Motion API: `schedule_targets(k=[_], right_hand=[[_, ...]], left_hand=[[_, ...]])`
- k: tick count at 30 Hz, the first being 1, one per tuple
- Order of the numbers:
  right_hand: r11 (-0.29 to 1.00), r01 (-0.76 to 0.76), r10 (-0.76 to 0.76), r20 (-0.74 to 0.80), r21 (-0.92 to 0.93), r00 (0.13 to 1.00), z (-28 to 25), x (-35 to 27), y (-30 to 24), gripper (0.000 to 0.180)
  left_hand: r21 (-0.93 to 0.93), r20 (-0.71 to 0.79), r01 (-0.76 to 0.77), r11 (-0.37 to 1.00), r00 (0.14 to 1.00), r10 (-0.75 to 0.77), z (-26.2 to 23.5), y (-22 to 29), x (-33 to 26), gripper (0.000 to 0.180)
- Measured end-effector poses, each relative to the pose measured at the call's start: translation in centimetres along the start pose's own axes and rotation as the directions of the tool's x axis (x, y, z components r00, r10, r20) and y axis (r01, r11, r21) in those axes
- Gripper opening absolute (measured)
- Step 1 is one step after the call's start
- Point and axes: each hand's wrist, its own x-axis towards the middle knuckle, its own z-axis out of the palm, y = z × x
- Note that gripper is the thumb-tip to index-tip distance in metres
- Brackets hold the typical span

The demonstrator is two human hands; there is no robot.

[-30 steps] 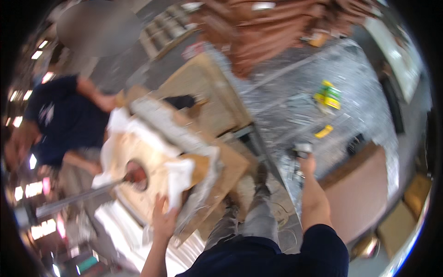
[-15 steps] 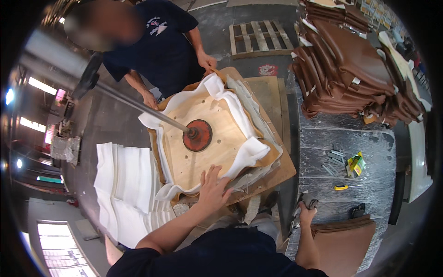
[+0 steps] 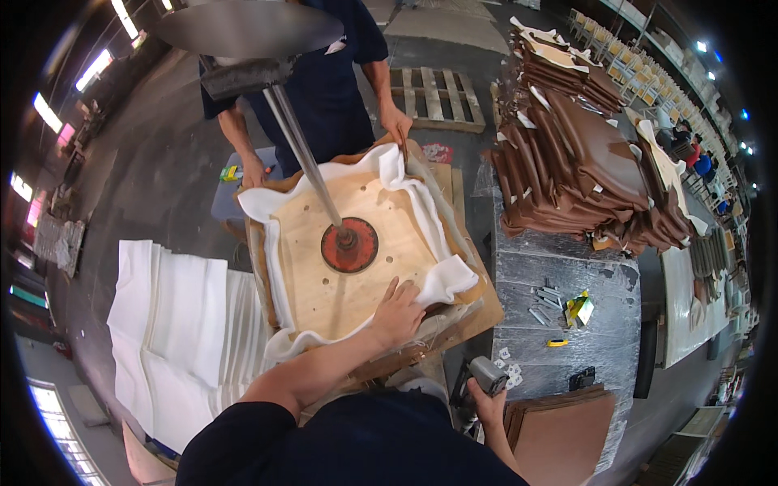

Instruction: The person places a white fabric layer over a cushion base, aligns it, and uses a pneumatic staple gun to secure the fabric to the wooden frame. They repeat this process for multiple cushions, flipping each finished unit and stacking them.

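My left hand presses flat on the near edge of a plywood seat board, where white foam wraps up around it. A red press disc on a metal rod pins the board's middle. My right hand grips a grey staple gun low beside the bench. Across the board another person in a dark shirt holds the far edge with both hands.
A stack of white foam sheets lies to the left. Brown seat covers are piled at the right, above a plastic-covered table with staples and small tools. A wooden pallet sits on the floor behind. Brown boards lean at lower right.
The view has swung and steadied over the bench. My left hand has moved up onto the board's near edge. My right hand still holds the staple gun low at the right.
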Motion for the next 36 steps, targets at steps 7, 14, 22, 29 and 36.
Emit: schedule_targets(k=[7,14,22,29,36], right_hand=[[0.996,-0.032,0.059,0.317,-0.088,0.947,1.5,3.1,-5.9,0.046],[0.986,-0.053,0.118,0.444,-0.157,0.888,5.7,7.5,-10.1,0.033],[0.938,0.013,0.149,0.437,-0.346,0.887,9.8,9.3,-12.9,0.017],[0.869,-0.041,0.276,0.415,-0.493,0.867,13.5,12.3,-14.5,0.02],[0.823,-0.035,0.307,0.393,-0.567,0.867,15.9,14.5,-14.6,0.03]], left_hand=[[0.04,0.101,0.154,0.987,0.982,-0.157,-1.5,-1.1,0.5,0.027],[0.195,0.191,0.351,0.916,0.902,-0.386,-1.7,0.5,-0.9,0.041],[-0.066,0.127,0.433,0.899,0.897,-0.422,-1.2,-1.4,-1.3,0.035],[-0.168,0.041,0.445,0.88,0.895,-0.445,-0.6,-2.4,-1.2,0.029],[-0.182,0.05,0.444,0.877,0.895,-0.443,-0.3,-2.6,-1.2,0.03]])
